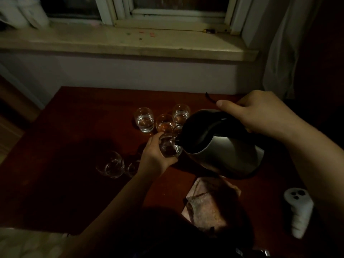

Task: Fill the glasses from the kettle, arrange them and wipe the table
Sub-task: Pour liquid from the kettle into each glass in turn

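My right hand point(260, 112) grips the handle of a steel kettle point(229, 151), tilted with its dark spout toward the left. My left hand point(154, 155) holds a small clear glass point(171, 146) right under the spout, just above the dark red table point(74, 127). Behind them stand three glasses with liquid: one at the left point(144, 120), one in the middle point(164, 123), one at the right point(181, 113). Two more glasses point(111, 164) stand to the left of my left hand in shadow. A folded cloth point(210, 200) lies near the front of the table.
A white controller point(299, 211) lies at the table's right front. A black cable end point(209, 97) shows at the back edge. Behind the table runs a stone windowsill point(130, 40) with white jars point(24, 12) at its left; a pale curtain point(283, 53) hangs at the right.
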Available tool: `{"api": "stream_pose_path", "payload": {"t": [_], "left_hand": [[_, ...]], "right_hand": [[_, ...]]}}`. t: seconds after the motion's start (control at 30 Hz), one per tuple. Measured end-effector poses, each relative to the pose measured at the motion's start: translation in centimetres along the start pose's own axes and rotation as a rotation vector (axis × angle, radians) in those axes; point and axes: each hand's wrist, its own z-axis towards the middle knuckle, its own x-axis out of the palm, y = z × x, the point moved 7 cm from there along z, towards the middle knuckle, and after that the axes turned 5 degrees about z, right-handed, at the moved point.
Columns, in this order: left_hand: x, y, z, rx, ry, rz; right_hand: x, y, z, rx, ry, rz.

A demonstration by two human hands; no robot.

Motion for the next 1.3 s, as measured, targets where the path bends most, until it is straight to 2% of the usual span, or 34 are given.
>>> {"api": "stream_pose_path", "payload": {"t": [1.03, 1.3], "left_hand": [[-0.1, 3.4, 0.8, -0.007, -0.027, -0.008], [-0.7, 3.1, 0.9, -0.025, -0.05, 0.0]], "right_hand": [[1.0, 0.5, -0.1, -0.038, 0.032, -0.069], [1.7, -2.0, -0.6, 0.054, 0.007, 0.056]]}}
